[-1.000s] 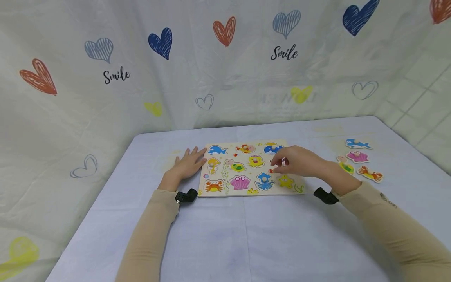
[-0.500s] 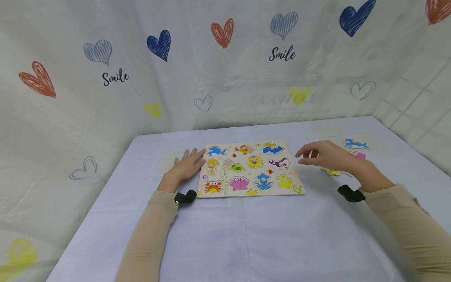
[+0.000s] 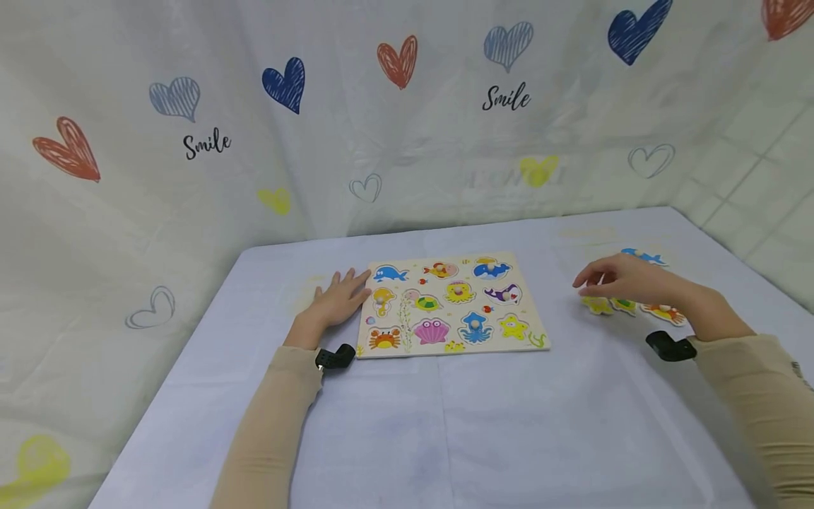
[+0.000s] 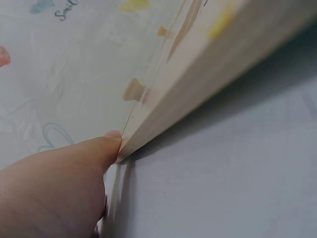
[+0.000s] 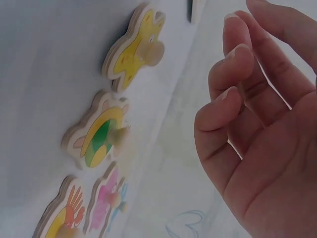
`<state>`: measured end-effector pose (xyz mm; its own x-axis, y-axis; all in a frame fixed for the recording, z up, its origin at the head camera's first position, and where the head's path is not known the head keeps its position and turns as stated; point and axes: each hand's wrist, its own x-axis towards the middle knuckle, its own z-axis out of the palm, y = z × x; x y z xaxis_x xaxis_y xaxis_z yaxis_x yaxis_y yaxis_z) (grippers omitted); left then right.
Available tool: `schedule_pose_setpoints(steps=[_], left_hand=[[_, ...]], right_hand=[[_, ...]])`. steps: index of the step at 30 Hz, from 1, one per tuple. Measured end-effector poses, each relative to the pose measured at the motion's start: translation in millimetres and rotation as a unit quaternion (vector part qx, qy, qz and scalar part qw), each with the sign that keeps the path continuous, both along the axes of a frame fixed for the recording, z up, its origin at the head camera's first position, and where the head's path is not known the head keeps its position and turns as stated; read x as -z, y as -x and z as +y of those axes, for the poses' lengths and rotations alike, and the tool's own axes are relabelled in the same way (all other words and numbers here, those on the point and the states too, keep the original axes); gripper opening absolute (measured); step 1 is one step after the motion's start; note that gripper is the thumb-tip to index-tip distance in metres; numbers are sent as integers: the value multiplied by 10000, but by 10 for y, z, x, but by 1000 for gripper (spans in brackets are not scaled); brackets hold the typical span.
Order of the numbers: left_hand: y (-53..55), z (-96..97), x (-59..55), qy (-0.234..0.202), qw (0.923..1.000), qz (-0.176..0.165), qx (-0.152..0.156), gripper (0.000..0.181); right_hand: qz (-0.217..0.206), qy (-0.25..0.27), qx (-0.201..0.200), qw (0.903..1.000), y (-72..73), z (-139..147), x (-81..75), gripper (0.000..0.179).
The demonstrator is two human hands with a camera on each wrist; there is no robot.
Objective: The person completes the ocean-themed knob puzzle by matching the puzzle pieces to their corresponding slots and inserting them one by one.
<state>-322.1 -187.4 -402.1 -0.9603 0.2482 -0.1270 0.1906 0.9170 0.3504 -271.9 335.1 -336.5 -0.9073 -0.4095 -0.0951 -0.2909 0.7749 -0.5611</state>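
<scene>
The head view looks forward-down, sharing the puzzle board (image 3: 455,322) with the close left-wrist view and the starfish piece (image 5: 130,53) with the right.

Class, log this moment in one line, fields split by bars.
left hand: touching board | right hand: empty, near loose starfish | also loose: turtle, crab, pink piece, blue piece

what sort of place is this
Probably an indoor play or filming corner: a heart-print sheet hangs behind a pale table, and a sea-animal puzzle board lies on it.
</scene>
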Motion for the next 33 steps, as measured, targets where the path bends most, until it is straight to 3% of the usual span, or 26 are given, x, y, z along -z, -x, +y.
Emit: schedule_pose_setpoints(steps=[12,17,33], left_hand=[[20,-14,10,-14,10000,2,-4,63],[15,-12,11,-5,10000,-1,5,63],[23,-14,21,27,10000,-36,-57,63]], right_hand=[[-296,-449,127,9985,76,250,118,26],[-210,-704,187,9971,94,253,158,25],[-43,-738,75,9972,71,224,142,22]])
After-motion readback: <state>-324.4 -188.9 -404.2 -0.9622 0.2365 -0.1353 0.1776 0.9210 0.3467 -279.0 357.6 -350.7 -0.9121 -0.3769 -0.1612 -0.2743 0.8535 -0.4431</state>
